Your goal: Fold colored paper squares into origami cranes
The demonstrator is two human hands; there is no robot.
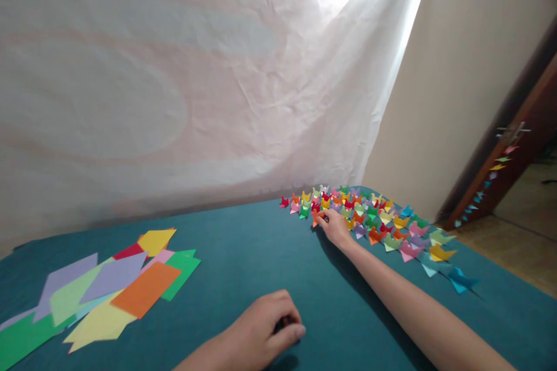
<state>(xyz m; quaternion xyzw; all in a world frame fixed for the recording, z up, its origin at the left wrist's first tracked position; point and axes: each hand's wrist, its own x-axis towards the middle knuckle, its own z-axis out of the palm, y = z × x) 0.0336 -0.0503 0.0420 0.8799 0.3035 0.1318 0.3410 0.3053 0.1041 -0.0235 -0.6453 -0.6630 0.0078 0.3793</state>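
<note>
Teal cloth (243, 255) covers the table, and on its far right part a dense cluster of folded paper figures (383, 220) in many colours runs as a band away to the right. The right hand (335, 226) is stretched forward to the near-left end of this band, fingertips closed on an orange paper figure (317, 217), it seems, though the pinch is small in the view. The left hand (265, 330) rests much closer to the body, curled in a loose fist; whether it holds something I cannot tell. Flat coloured paper sheets (108, 290) lie well apart at the left. Behind hangs a white sheet (174, 98); a beige wall (456, 98) and a brown door (513, 168) stand at the right
</note>
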